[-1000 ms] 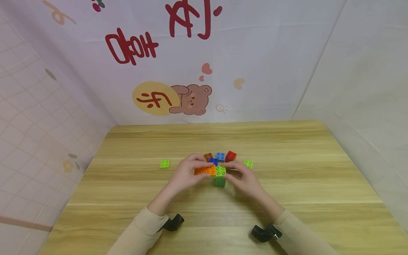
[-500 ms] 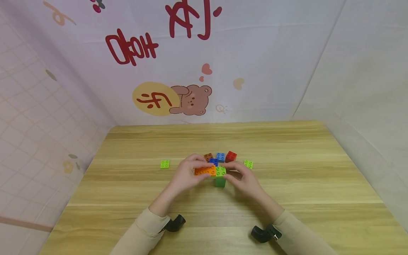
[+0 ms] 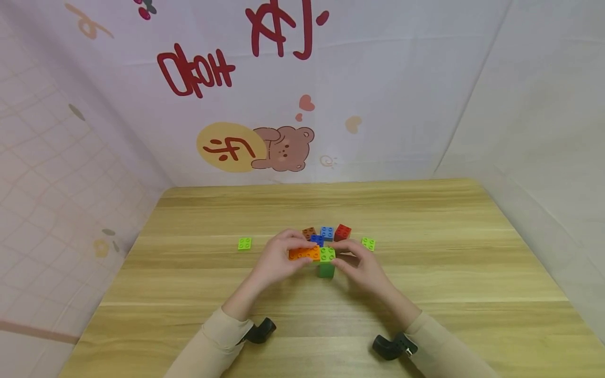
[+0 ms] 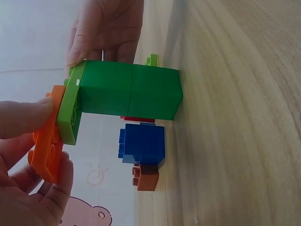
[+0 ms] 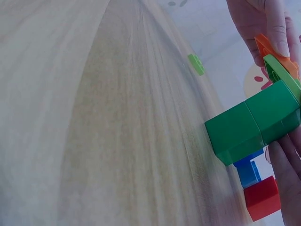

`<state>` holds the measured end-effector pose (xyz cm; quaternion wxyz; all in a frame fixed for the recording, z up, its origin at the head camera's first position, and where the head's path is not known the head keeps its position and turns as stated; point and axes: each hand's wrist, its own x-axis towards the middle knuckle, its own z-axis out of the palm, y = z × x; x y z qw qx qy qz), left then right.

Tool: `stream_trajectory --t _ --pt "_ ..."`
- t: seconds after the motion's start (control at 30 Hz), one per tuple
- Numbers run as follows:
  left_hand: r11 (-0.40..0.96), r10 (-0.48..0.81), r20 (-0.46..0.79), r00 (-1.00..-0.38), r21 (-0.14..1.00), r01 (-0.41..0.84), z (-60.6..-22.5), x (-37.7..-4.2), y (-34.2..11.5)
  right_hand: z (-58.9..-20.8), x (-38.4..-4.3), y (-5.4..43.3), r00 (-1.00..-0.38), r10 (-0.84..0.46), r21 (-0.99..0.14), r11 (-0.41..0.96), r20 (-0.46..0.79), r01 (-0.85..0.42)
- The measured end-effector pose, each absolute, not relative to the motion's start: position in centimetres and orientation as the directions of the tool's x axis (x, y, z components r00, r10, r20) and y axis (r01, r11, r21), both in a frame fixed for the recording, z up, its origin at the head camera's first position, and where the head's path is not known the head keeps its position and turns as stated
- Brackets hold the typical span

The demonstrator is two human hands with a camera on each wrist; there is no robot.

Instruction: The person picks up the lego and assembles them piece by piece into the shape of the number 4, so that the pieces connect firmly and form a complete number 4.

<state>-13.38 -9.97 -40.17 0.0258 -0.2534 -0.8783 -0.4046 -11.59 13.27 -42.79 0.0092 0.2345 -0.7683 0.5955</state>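
Observation:
In the head view my left hand (image 3: 279,258) pinches an orange building-block plate (image 3: 304,254) between thumb and fingers. The plate's right end meets a light green studded plate (image 3: 327,254) on top of two stacked dark green bricks (image 4: 129,89). From the left wrist view, the light green plate juts out past the stack, and the orange one overlaps its outer end at a slight tilt. My right hand (image 3: 363,266) holds the light green plate from the right side, with the thumb at its near edge. Part of its grip is hidden. The stack stands upright on the table.
Just behind the stack sit a dark blue brick (image 3: 316,240), a brown brick (image 3: 309,232), a lighter blue brick (image 3: 326,233) and a red brick (image 3: 342,232). One small lime plate (image 3: 244,243) lies left on the wooden table (image 3: 312,325), another lime plate (image 3: 368,243) right.

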Motion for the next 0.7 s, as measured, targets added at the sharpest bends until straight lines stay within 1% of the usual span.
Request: stream_trajectory --t 0.33,0.7 --pt "0.547 0.416 0.231 -0.879 0.709 0.445 -40.01 -13.29 -9.82 -42.56 -11.50 13.36 -0.901 -0.347 -0.919 0.194 0.262 -0.342" --pt "0.549 0.427 0.195 -0.883 0.720 0.425 -40.07 -13.49 -9.88 -42.58 -11.44 13.27 -0.904 -0.339 -0.922 0.192 0.260 -0.337"
